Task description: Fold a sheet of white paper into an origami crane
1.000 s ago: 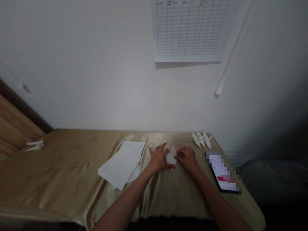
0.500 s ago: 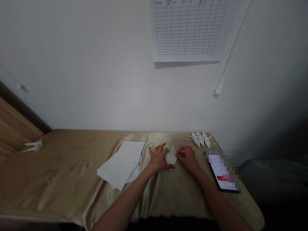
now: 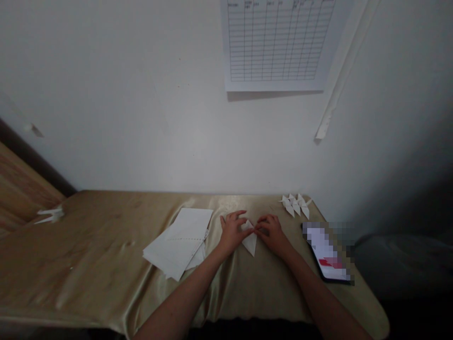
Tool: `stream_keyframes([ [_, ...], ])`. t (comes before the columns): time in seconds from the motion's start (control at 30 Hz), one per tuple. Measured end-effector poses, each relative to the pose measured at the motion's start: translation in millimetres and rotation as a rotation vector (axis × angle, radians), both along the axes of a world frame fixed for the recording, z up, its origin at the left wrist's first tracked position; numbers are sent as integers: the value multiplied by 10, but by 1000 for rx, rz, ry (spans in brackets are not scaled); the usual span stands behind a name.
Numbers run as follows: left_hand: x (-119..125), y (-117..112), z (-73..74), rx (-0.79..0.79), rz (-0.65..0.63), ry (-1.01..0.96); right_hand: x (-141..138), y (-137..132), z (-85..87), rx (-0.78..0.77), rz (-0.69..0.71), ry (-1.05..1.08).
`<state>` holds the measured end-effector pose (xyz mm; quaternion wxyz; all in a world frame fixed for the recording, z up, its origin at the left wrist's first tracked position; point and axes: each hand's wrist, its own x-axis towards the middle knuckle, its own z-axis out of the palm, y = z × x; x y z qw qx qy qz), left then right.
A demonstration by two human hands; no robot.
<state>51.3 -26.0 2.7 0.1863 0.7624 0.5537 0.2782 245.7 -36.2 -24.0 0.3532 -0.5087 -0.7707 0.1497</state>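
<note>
The left hand has its fingers half curled and spread, with a gap between thumb and forefinger; the thumb tip rests on the folded paper. The right hand brings thumb and forefinger close together at the paper's right side, just beside the left thumb; whether they pinch it I cannot tell.

The paper is white, matt and kite-like, its lower point towards the front edge of the bench, right of the middle. Satiny gold cloth covers the bench in soft creases. Three pointed white paper pieces sit by the back right corner, a smooth, dark-edged phone along the right edge. Left of the hands lie flat, overlapping white sheets.
</note>
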Motion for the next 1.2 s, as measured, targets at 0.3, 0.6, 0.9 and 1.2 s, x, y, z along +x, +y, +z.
stream_keyframes([
  [0.3, 51, -13, 13, 14, 43, -89, -5, -16, 34, -18, 20, -15],
  [0.6, 28, 41, -29, 67, 123, -181, 3, -12, 23, -45, 18, -28],
  [0.9, 23, 22, 5, 55, 117, -140, 9, -2, 5, -52, 8, 4],
  [1.2, -2, 88, -86, 111, 129, -189, 14, 24, -47, -2, -3, 86],
])
